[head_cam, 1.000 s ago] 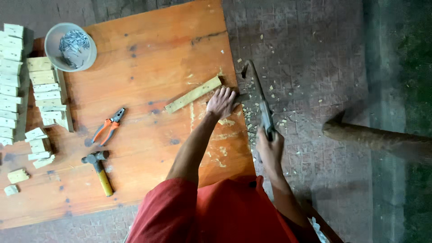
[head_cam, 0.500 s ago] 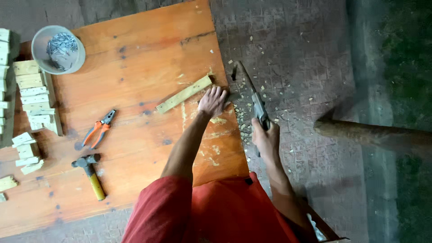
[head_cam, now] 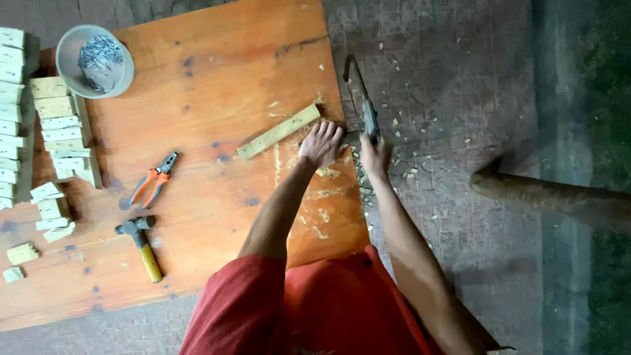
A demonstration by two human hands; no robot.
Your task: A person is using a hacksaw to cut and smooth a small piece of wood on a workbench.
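Wooden strip (head_cam: 279, 131) under left hand (head_cam: 321, 144)

A rough woodworking spot: a board table (head_cam: 197, 79) on paving, with hammer (head_cam: 139, 244), pliers (head_cam: 152, 180), nail bowl (head_cam: 94, 60), cut wood blocks (head_cam: 58, 125), a saw (head_cam: 363, 98) and scattered chips

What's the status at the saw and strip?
Left hand pressing strip flat at table edge. Right hand gripping saw. Nothing in the way.

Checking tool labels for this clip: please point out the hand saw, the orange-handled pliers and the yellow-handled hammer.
Dark metal hand saw (head_cam: 358, 89): head view, on the blade.
Orange-handled pliers (head_cam: 152, 182): head view, at the handles.
Yellow-handled hammer (head_cam: 150, 260): head view, on the yellow handle.
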